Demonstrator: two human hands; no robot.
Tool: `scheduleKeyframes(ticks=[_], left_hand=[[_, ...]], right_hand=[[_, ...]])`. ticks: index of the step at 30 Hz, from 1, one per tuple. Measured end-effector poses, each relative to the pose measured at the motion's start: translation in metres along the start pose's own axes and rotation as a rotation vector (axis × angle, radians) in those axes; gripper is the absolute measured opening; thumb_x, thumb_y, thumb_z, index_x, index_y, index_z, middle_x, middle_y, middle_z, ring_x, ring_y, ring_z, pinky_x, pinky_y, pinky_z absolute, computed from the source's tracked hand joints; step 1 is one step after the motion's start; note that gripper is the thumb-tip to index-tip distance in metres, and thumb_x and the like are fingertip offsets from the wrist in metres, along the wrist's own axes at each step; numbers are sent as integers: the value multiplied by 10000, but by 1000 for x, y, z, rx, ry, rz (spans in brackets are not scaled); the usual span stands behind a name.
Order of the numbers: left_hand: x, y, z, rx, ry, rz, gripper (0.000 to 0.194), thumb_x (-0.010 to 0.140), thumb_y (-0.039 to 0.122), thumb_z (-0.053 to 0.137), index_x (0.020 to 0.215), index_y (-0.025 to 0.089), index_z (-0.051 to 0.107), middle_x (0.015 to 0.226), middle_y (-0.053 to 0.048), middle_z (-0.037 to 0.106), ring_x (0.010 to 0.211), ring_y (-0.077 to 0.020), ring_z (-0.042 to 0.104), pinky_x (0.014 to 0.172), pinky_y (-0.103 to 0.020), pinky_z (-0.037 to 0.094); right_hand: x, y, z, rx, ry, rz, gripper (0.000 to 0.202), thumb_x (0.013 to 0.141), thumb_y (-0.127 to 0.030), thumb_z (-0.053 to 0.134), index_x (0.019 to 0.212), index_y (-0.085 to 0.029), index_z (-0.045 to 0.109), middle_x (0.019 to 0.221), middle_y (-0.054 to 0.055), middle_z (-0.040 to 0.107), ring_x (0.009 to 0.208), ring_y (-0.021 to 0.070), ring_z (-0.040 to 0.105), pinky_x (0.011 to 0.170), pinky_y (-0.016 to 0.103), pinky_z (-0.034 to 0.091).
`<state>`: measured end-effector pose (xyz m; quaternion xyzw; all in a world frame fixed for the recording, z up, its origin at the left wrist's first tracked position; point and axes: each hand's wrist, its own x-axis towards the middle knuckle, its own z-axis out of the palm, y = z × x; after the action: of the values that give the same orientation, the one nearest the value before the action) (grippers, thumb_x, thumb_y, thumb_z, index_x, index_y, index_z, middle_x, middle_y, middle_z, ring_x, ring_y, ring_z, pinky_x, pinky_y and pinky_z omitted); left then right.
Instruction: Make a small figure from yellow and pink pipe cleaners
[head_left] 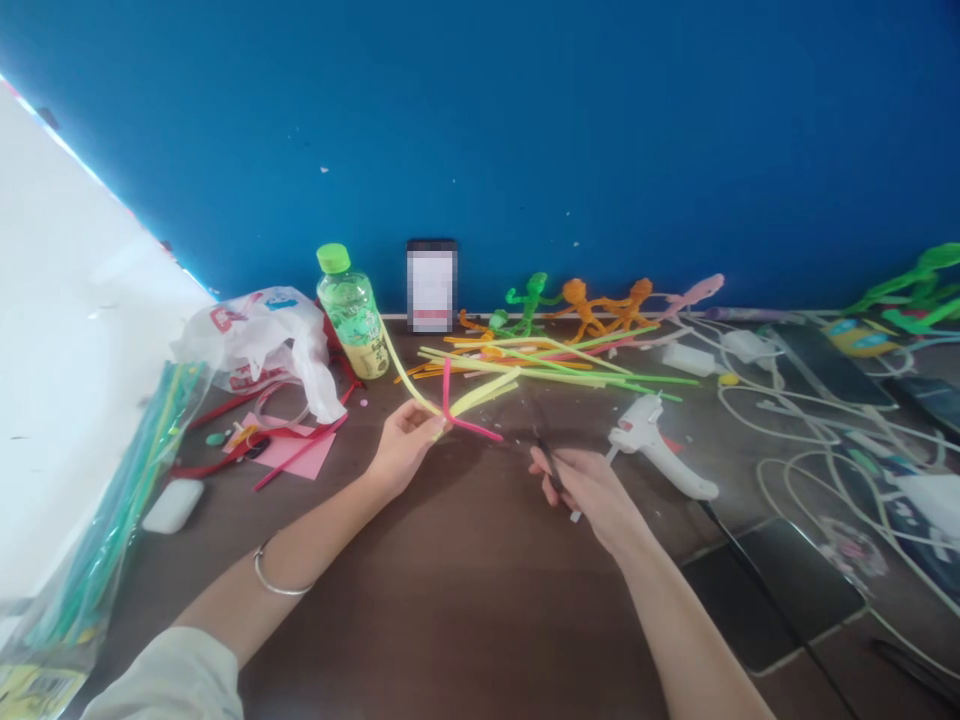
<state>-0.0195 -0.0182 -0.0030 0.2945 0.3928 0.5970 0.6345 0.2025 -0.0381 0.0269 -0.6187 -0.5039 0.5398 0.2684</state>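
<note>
My left hand (pixel 405 447) pinches a bundle of fuzzy pipe cleaners above the table. Pale yellow pipe cleaners (pixel 487 392) fan out from the fingertips, and one long strand curves up toward the bottle. A bright pink pipe cleaner (pixel 476 430) is bent around them, one end upward and the other pointing right. In my right hand (pixel 589 490) is a pair of dark scissors (pixel 549 455), just right of the pink end and apart from it. The blades are blurred, so their opening is hard to judge. Behind both hands lie loose yellow, green and orange pipe cleaners (pixel 570 372).
A bottle (pixel 351 312) stands left of a phone (pixel 432 288) against the blue wall. Pipe-cleaner figures (pixel 577 308) line the back. To the right are a glue gun (pixel 660 445), a dark tablet (pixel 776 595) and tangled cables. Left lie a plastic bag (pixel 259 335) and packaged pipe cleaners (pixel 124 510).
</note>
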Motion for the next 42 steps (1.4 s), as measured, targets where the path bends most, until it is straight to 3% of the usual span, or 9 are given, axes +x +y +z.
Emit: scheduleKeyframes(ticks=[3,7,10,15,26,33,38,42], left_hand=[[1,-1,-1,-21,-5,5,154,590,184,721,692,156,608,659,24,597,659,-74,564,753,-244,450],[3,-2,-3,-42,5,4,125,603,180,710,675,153,611,666,19,603,666,-71,562,768,-247,446],[5,-2,-3,-54,19,-2,120,600,179,712,663,152,613,651,19,603,658,-71,564,761,-244,445],[6,-1,-4,-79,30,1,81,626,154,691,654,148,614,642,20,602,660,-61,565,752,-223,441],[6,1,-3,-72,23,-31,100,616,163,695,647,142,603,645,16,595,649,-59,559,740,-211,442],[4,2,-1,-45,-6,-66,117,607,181,705,663,144,609,665,13,590,658,-69,557,754,-231,457],[1,3,1,4,-35,-78,127,607,204,711,687,147,631,645,6,591,645,-83,561,741,-252,469],[-1,2,1,44,-73,-100,129,613,222,714,693,150,644,642,1,613,641,-86,570,760,-262,466]], right_hand=[[1,6,4,-250,180,-129,342,665,-488,568,595,-153,582,443,4,540,426,116,465,434,223,283],[-3,6,9,-631,443,-253,254,680,-443,538,676,-200,610,516,-9,586,497,143,527,477,232,292],[-6,1,12,-831,496,-212,212,677,-420,543,753,-235,614,618,-10,650,584,173,584,503,240,287],[-9,-4,13,-932,513,-162,251,688,-435,538,849,-254,606,717,0,685,680,211,621,522,257,291],[-1,4,6,-786,435,-76,250,724,-389,525,918,-232,523,818,28,684,745,230,624,551,278,360],[6,16,2,-642,457,-277,244,672,-297,543,894,-195,532,870,69,646,828,239,597,690,327,414],[8,16,7,-562,389,-325,158,667,-344,570,700,-189,565,847,70,622,671,192,593,662,326,446],[4,13,14,-369,375,-383,203,734,-366,535,770,-173,582,970,92,583,579,132,583,605,293,476]])
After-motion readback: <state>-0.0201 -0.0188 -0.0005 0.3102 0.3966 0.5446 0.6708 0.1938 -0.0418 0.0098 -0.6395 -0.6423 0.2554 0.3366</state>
